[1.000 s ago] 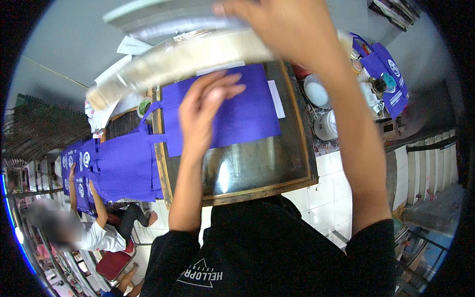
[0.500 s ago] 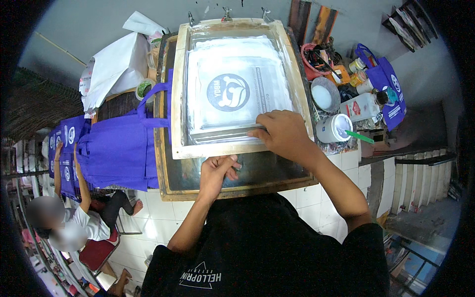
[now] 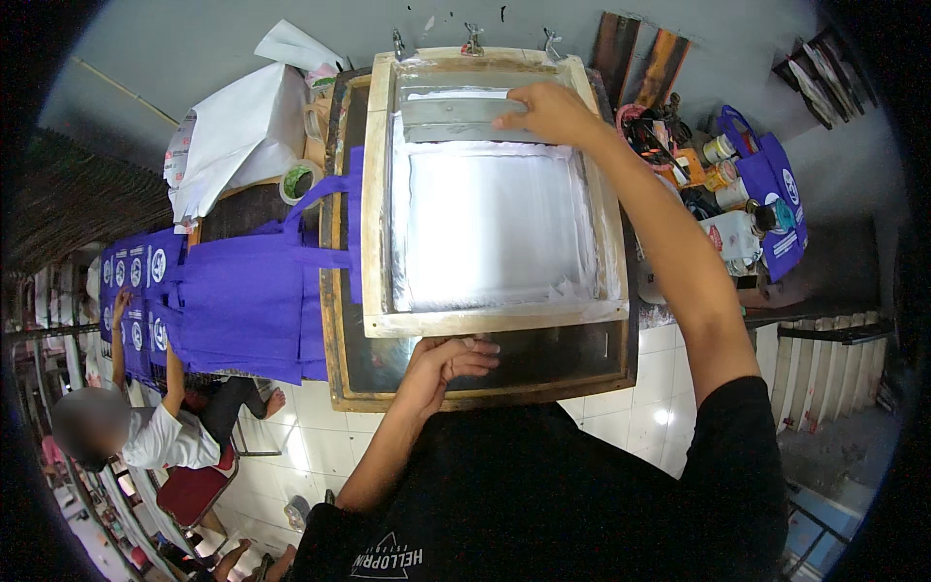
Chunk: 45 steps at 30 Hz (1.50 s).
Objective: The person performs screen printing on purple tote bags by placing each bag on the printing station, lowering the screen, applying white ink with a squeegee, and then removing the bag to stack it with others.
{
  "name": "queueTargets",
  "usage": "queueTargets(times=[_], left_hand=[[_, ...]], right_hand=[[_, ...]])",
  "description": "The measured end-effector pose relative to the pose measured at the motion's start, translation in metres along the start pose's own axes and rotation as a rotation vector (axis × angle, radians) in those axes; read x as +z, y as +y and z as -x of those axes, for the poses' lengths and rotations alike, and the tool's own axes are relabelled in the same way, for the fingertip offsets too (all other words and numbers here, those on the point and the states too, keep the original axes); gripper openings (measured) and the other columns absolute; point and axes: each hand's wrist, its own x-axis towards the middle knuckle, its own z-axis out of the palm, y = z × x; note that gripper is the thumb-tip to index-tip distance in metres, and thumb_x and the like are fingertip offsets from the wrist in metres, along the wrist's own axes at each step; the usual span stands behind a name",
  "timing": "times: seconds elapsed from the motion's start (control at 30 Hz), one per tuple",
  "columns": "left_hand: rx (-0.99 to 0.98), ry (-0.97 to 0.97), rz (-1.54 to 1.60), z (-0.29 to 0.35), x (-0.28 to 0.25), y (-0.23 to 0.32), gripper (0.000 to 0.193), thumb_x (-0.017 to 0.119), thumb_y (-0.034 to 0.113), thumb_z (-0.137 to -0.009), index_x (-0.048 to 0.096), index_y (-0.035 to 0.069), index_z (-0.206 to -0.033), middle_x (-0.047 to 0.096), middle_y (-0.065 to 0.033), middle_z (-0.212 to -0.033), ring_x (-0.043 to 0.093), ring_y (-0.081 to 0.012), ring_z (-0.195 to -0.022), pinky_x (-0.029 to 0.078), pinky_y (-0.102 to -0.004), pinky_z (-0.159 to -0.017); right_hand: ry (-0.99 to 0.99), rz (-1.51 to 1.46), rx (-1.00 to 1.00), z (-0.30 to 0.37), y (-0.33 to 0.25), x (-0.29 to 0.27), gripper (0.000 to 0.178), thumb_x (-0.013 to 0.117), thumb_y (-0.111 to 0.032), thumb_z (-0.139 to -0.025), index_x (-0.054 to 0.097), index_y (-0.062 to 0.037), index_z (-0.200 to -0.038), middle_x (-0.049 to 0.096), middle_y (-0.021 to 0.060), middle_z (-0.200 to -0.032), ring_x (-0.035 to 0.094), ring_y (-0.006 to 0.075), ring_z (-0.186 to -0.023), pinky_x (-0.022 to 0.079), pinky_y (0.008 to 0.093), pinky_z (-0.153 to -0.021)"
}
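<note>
A wooden-framed printing screen [image 3: 485, 324] lies over a dark board [image 3: 572, 373]. White ink covers its mesh [image 3: 493, 233] as a smooth sheet, hiding any design. Across the far part of the mesh rests a wide grey squeegee [image 3: 446, 120], its right end gripped by my right hand [image 3: 555, 114]. My left hand [image 3: 444, 367] is at the screen's near edge, fingers loosely stretched out over the board and holding nothing. A purple tote bag [image 3: 356, 213] sticks out from under the screen's left side; the rest of it is hidden.
A stack of purple bags [image 3: 238, 310] sits on the left. Beyond it, a co-worker [image 3: 175, 427] reaches over printed bags [image 3: 136, 281]. Jars and a bottle [image 3: 732, 233] crowd the right side near a hanging purple bag [image 3: 781, 184]. Metal clamps [image 3: 472, 41] stand behind the screen.
My right hand has pushed the squeegee from the screen's near end to its far end. White ink now covers the round emblem that showed before. My left hand's fingers have straightened.
</note>
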Motion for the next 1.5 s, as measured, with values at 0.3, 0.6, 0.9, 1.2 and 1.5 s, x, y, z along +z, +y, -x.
queueTargets(times=[0.3, 0.6, 0.9, 1.2, 1.5], left_hand=[[-0.228, -0.338, -0.043, 0.005, -0.015, 0.041, 0.038, 0.057, 0.016, -0.095, 0.065, -0.009, -0.123, 0.067, -0.0274, -0.127, 0.069, -0.0329, -0.115, 0.054, -0.0450, -0.103], [1.354, 0.370, -1.530, -0.154, 0.026, 0.223, 0.037, 0.072, 0.018, -0.088, 0.070, 0.003, -0.122, 0.070, -0.0237, -0.117, 0.067, -0.0415, -0.108, 0.052, -0.0452, -0.094], [0.896, 0.317, -1.544, -0.134, 0.021, 0.201, 0.030, 0.074, 0.028, -0.088, 0.077, 0.003, -0.105, 0.073, -0.0247, -0.093, 0.071, -0.0406, -0.087, 0.055, -0.0457, -0.081], [0.878, 0.290, -1.518, -0.067, 0.022, 0.143, 0.024, 0.076, 0.022, -0.088, 0.078, 0.003, -0.102, 0.073, -0.0214, -0.093, 0.069, -0.0377, -0.086, 0.053, -0.0437, -0.078], [0.888, 0.247, -1.508, 0.001, 0.013, 0.080, 0.024, 0.082, 0.016, -0.082, 0.077, 0.003, -0.101, 0.075, -0.0153, -0.099, 0.069, -0.0331, -0.090, 0.054, -0.0411, -0.082]], right_hand=[[-0.003, 0.042, 0.044, -0.029, 0.016, -0.008, 0.066, 0.077, -0.064, -0.077, 0.075, -0.0061, -0.109, 0.073, 0.0197, -0.090, 0.070, 0.0360, -0.087, 0.053, 0.0465, -0.080], [0.268, 0.187, 0.091, 0.011, -0.019, 0.025, 0.066, 0.069, -0.071, -0.079, 0.072, -0.0055, -0.090, 0.073, 0.0145, -0.086, 0.071, 0.0342, -0.084, 0.054, 0.0483, -0.075], [0.405, 0.172, 0.003, 0.057, -0.029, 0.039, 0.059, 0.075, -0.063, -0.079, 0.065, -0.0048, -0.075, 0.070, 0.0124, -0.079, 0.069, 0.0326, -0.075, 0.052, 0.0462, -0.066], [0.262, 0.164, -0.008, 0.142, -0.064, 0.039, 0.056, 0.068, -0.063, -0.085, 0.065, -0.0072, -0.082, 0.064, 0.0102, -0.076, 0.065, 0.0303, -0.073, 0.049, 0.0447, -0.066], [0.325, 0.140, -0.042, 0.222, -0.105, 0.046, 0.043, 0.079, -0.047, -0.079, 0.062, -0.0078, -0.079, 0.060, 0.0051, -0.074, 0.062, 0.0243, -0.070, 0.046, 0.0386, -0.063]])
